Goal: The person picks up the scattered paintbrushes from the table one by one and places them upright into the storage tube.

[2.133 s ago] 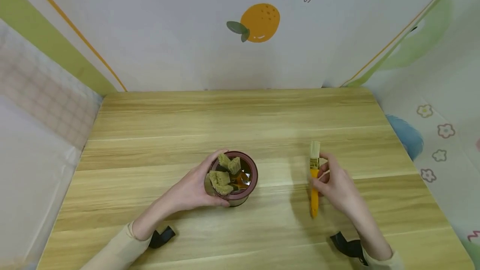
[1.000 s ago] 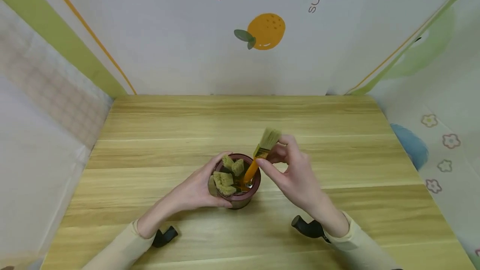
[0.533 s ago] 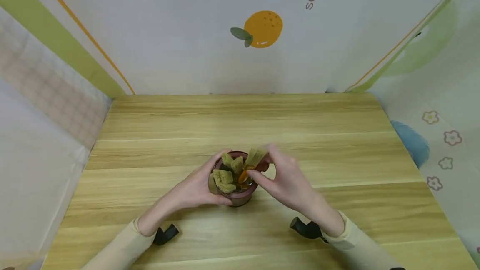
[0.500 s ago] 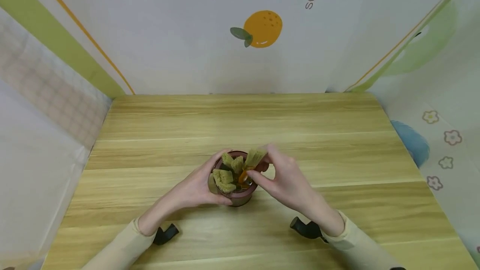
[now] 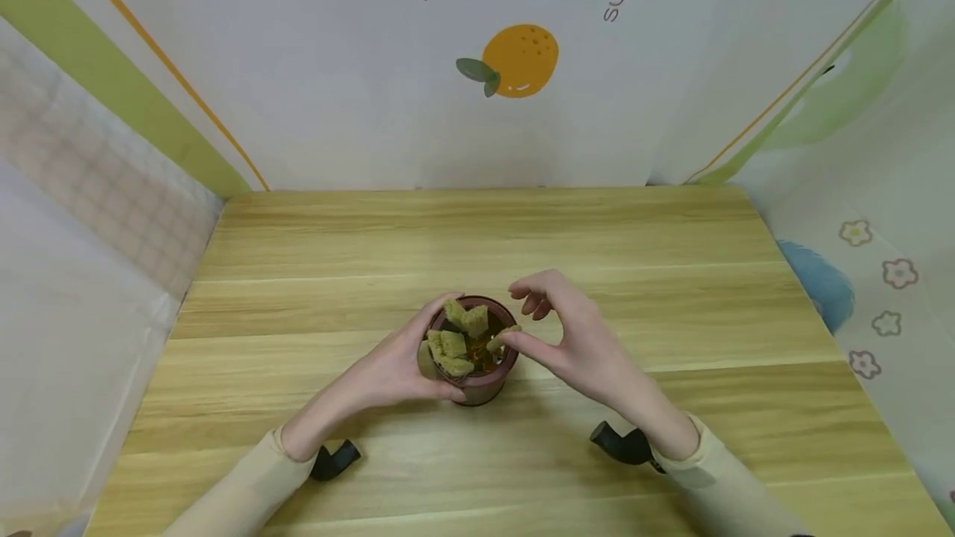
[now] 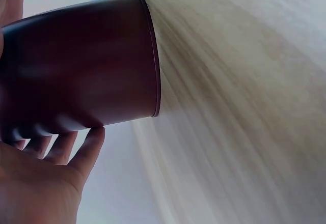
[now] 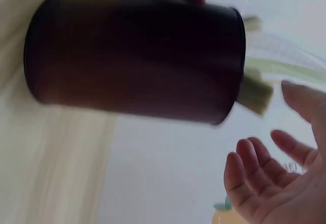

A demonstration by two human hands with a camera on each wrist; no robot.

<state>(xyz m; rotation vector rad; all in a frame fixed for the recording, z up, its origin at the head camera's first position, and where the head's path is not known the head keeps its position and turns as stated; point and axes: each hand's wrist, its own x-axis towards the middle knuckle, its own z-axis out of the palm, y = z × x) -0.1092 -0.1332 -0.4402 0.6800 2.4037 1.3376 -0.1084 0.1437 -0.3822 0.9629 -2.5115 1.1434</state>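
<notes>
A dark red cylindrical pot [image 5: 485,392] stands upright on the wooden table [image 5: 373,247], with several paintbrushes [image 5: 448,345] in it, bristles up. My left hand [image 5: 399,371] grips the pot from the left, fingers behind it and thumb at the front. At the pot's right inner rim is another paintbrush [image 5: 498,341], only its bristle end showing. Over that rim, my right hand [image 5: 578,342] has its fingers spread apart; its thumb overlaps the bristles in the head view. The right wrist view shows the thumb and fingers parted, beside bristles [image 7: 254,95] that stick out of the pot.
Black curved pieces [image 5: 336,460] are at both wrists, below the sleeves. A white printed backdrop [image 5: 336,65] rises along the table's back edge, and patterned cloth hangs at both sides.
My right hand brought a yellow-handled paintbrush from the right, lowered it handle first into the pot, and let go of it. The left hand keeps its grip on the pot.
</notes>
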